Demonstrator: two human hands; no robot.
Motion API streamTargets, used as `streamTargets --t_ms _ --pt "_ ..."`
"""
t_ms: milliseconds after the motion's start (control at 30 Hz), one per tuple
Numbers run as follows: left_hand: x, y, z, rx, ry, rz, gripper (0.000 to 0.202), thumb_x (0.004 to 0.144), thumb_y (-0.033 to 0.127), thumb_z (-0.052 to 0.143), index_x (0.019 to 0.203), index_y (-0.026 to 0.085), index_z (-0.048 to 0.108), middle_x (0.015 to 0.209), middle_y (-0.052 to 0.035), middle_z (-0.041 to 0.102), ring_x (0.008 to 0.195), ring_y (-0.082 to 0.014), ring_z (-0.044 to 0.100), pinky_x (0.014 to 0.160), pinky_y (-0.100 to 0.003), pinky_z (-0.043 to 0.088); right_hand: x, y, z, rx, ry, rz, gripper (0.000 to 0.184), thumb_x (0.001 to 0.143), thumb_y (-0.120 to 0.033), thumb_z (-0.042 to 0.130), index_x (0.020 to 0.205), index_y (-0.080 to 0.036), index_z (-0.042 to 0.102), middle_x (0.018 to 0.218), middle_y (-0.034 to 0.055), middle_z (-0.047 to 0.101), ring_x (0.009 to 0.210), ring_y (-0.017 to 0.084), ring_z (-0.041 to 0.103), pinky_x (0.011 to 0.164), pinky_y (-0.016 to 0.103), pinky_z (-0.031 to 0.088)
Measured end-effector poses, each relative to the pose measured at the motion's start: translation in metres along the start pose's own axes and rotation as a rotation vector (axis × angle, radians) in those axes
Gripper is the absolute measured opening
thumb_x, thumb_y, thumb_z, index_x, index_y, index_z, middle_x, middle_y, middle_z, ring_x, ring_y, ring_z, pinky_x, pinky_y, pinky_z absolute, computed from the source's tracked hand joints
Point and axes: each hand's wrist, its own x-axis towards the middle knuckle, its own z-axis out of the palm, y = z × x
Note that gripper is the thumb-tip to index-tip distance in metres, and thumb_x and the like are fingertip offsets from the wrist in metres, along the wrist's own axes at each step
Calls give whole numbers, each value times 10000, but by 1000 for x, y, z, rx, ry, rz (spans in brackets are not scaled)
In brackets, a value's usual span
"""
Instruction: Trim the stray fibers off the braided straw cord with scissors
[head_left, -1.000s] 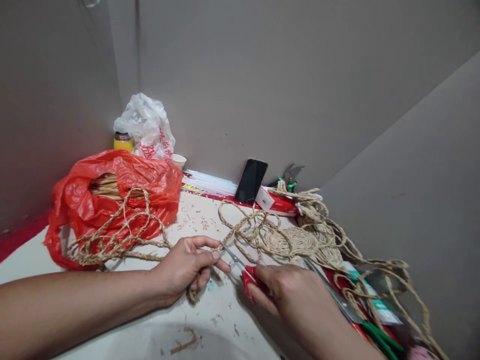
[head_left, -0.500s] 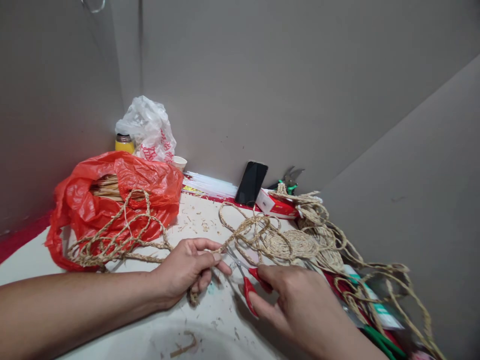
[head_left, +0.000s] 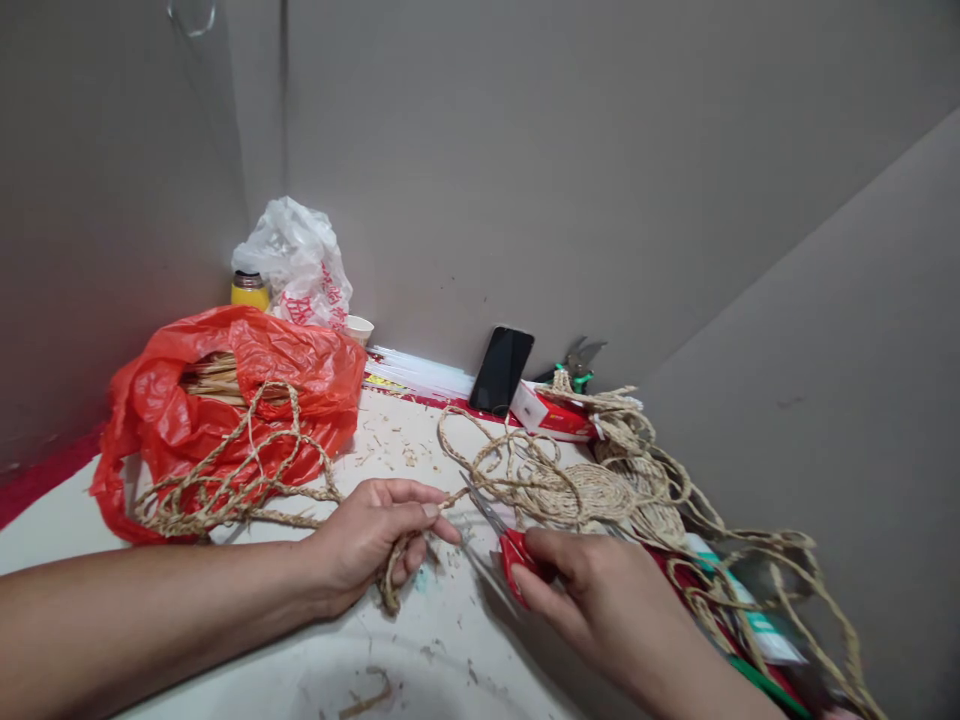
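Note:
My left hand (head_left: 371, 540) pinches a braided straw rope (head_left: 491, 470) between thumb and fingers; a loop of it hangs below the palm. My right hand (head_left: 592, 595) grips red-handled scissors (head_left: 504, 532), whose blades point up-left and lie just right of the pinched rope. The rope runs on in loose loops over a coiled woven straw mat (head_left: 592, 490) behind the scissors.
A red plastic bag (head_left: 232, 400) of straw with rope draped over it sits at the left. Behind it are a white bag (head_left: 296, 260), a yellow jar (head_left: 249, 288) and a cup (head_left: 358, 326). A phone (head_left: 501, 370) leans on the wall beside green-handled pruners (head_left: 577, 362). Straw scraps litter the table (head_left: 420, 640).
The scissor blades opened half a second ago and are together again now, shifted slightly right of the rope end. My left hand has kept its pinch in place.

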Motion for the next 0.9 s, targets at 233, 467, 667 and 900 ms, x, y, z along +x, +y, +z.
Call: streamTargets --t_ms 233,467,667,900 --pt "-1 2 2 31 -8 23 281 669 264 747 842 104 594 841 -111 722 480 -70 583 428 -167 421 -6 -2 -18 59 16 -28 281 799 -325 487 543 -211 480 451 -39 487 403 91 408 446 227 244" --pt "-4 -1 4 168 23 47 322 675 303 737 895 130 579 783 -86 730 450 -71 577 433 -172 415 -10 -15 -15 -121 83 -93 232 762 -328 540 559 -225 498 487 -17 559 431 125 491 478 268 248" --pt "-5 -2 4 198 62 62 266 686 259 705 881 127 582 754 -71 727 404 -55 536 414 -174 414 -12 -20 -11 -304 172 -146 237 752 -390 569 578 -229 552 471 21 587 424 173 550 469 286 243" --pt "-3 -2 4 120 83 50 261 646 249 728 826 123 588 715 -66 712 408 -62 530 394 -174 410 -11 -20 -8 -216 68 -109 258 792 -319 531 554 -221 549 474 11 605 408 138 541 457 276 224"
